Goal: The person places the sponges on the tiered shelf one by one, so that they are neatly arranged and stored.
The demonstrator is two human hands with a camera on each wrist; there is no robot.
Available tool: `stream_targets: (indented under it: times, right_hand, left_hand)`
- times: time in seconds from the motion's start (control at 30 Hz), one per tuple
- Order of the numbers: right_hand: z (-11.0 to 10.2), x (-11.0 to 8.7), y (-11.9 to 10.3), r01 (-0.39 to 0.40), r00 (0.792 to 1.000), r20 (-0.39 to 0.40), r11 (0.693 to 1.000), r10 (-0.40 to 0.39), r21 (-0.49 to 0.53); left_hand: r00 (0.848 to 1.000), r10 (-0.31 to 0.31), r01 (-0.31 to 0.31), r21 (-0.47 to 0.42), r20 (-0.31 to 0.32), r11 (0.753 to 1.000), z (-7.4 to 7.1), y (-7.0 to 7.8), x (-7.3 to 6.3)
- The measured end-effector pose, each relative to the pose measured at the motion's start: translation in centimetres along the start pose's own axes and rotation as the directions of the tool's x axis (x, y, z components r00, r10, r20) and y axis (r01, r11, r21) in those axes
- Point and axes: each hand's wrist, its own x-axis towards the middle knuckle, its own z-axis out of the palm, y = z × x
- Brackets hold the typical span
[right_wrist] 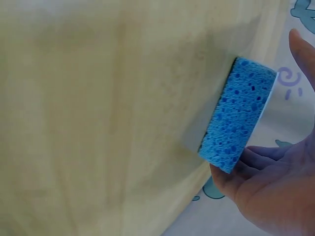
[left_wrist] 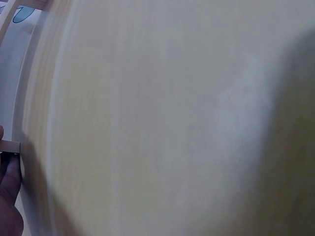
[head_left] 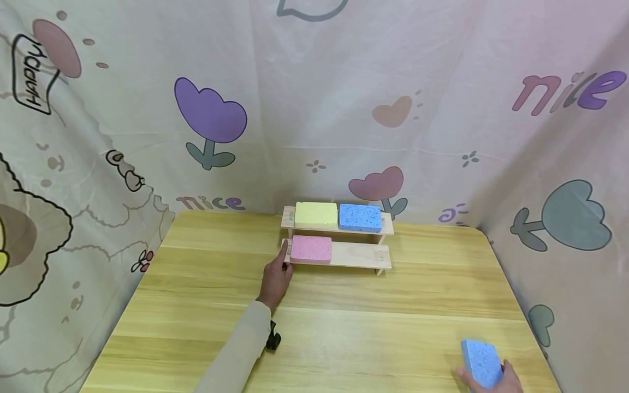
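A two-tier wooden rack [head_left: 361,254] stands at the back of the table. My left hand [head_left: 276,279] grips the left end of its lower shelf, thumb on top and fingers below; the left wrist view catches the hand [left_wrist: 10,196] around the board's end [left_wrist: 10,146]. On that shelf lies a pink sponge [head_left: 311,249], right beside the thumb. At the front right, my right hand [head_left: 501,382] is around a loose blue sponge [head_left: 482,361]. Its fingers [right_wrist: 251,164] touch the sponge's lower end [right_wrist: 238,115] in the right wrist view, while the thumb stands away from it.
The rack's upper shelf carries a yellow sponge [head_left: 316,215] and another blue sponge [head_left: 360,218] side by side. Behind the table [head_left: 393,333] hangs a printed cloth [head_left: 304,98], which also lines both sides. A small black clip [head_left: 273,337] is at the left wrist.
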Motion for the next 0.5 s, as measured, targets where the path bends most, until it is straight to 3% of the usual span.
stream_targets:
  times: [0.1,0.37,0.5]
  right_hand:
    - [0.6,0.3,0.8,-0.008,1.000,0.015,1.000,0.008,-0.011]
    - [1.6,0.9,3.2,0.062,0.994,0.087,0.998,-0.059,-0.023]
    - [2.4,1.3,3.8,0.028,0.997,0.070,0.998,-0.024,-0.055]
  left_hand:
    - [1.000,0.002,-0.002,0.001,-0.002,1.000,0.1,0.0,0.0]
    - [1.000,0.018,-0.018,-0.005,-0.007,1.000,0.3,-0.1,-0.1]
    - [1.000,0.021,-0.021,0.000,-0.011,1.000,0.2,-0.2,0.0]
